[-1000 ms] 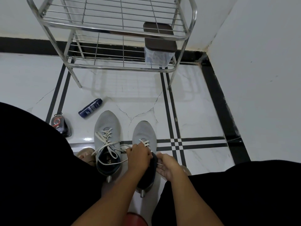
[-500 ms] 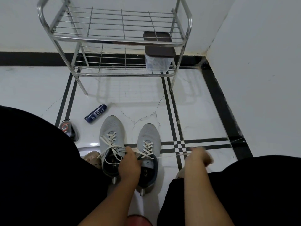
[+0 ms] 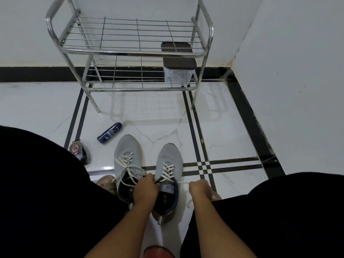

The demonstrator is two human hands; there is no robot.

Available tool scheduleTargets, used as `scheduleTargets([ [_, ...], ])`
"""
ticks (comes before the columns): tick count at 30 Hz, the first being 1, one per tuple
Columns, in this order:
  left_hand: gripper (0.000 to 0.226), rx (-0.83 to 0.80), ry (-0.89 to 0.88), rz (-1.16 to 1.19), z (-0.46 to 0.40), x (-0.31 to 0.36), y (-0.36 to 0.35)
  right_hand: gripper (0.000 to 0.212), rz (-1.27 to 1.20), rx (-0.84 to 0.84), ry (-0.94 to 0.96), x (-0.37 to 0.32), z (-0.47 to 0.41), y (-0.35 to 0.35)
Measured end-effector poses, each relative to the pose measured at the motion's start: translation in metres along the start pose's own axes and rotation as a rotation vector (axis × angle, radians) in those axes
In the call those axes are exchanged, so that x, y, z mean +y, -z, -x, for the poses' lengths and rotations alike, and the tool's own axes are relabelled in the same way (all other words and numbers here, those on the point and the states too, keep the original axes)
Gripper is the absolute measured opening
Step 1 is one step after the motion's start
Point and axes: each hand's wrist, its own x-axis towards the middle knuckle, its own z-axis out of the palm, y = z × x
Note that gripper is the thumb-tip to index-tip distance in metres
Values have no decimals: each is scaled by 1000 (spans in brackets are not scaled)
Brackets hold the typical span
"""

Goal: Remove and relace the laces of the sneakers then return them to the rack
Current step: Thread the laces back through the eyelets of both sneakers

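While both grey sneakers sit side by side on the tiled floor [image 3: 232,131], toes toward the empty metal rack [image 3: 130,51], the hands pull one lace taut across the right sneaker [image 3: 168,164], probably to snug its crossings. The left hand [image 3: 146,189] pinches the lace's dark tip; the right hand [image 3: 200,189] is clenched around the other end. The left sneaker [image 3: 127,153] lies loosely laced.
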Motion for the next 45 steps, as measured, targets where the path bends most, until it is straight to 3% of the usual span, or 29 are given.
scheduleTargets([
  [2, 25, -45, -29, -4, -2, 1, 0, 24, 9, 100, -36, -1, -2, 11],
  [7, 22, -233, -24, 164, -21, 1, 4, 28, 103, -105, 231, -8, 5, 0],
  [10, 16, -240, -28, 197, -28, -1, 5, 23, 136, -120, 340, -9, 6, -3],
  [15, 17, -259, 15, 249, -29, -5, -2, 19, 102, -138, 294, -9, 2, -5],
  [19, 12, -187, -21, 46, -29, -6, -1, 33, 142, -98, 244, -7, -1, -6],
  [24, 18, -148, 44, 41, -29, -6, -7, 18, 193, -88, 213, -10, 2, -8],
  [26, 16, -180, 67, 125, -31, -5, -6, 23, 217, -98, 223, -12, 1, -8],
  [29, 15, -162, 195, 528, -35, -1, -3, 19, 215, -130, 242, -14, 4, -6],
  [31, 19, -120, 265, 828, -36, 7, 2, 26, 166, -126, 231, -16, 10, -3],
  [34, 17, -74, 261, 1075, -33, 19, 17, 27, -20, -45, 280, -28, 21, 6],
  [41, 20, 90, -29, 1189, -18, 55, 85, 30, -446, 43, 480, -75, 51, 45],
  [45, 37, 165, -165, 1193, -6, 81, 128, 24, -646, 80, 610, -104, 78, 87],
])
